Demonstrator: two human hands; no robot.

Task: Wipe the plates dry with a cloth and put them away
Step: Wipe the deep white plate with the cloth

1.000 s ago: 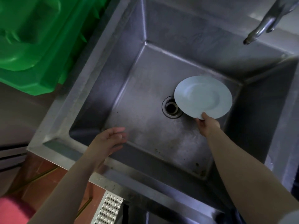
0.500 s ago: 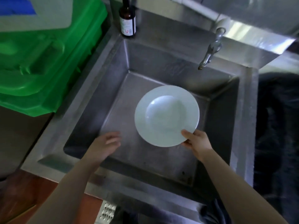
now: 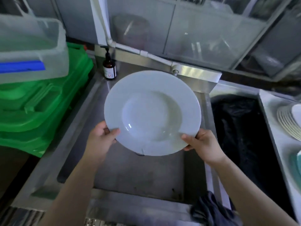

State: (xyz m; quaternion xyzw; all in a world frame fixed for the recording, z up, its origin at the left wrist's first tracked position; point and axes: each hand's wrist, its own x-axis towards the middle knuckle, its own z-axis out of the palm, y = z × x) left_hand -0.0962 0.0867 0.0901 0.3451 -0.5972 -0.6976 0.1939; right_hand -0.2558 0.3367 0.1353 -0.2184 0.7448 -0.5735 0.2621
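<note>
A white deep plate (image 3: 152, 111) with a wide rim is held up over the steel sink (image 3: 78, 128), its face toward me. My left hand (image 3: 101, 141) grips its lower left rim, thumb on top. My right hand (image 3: 203, 145) grips the lower right rim the same way. A dark grey cloth (image 3: 213, 211) lies bunched on the sink's front right corner, under my right forearm. A stack of white plates (image 3: 288, 121) stands at the far right edge.
Green plastic crates (image 3: 37, 103) sit left of the sink with a clear tub (image 3: 32, 46) on top. A brown pump bottle (image 3: 110, 69) stands at the sink's back left corner. A bin with a black bag (image 3: 239, 132) lies right of the sink.
The plate has risen out of the sink toward me. My left hand, free before, has taken hold of its left rim. The view has tilted up.
</note>
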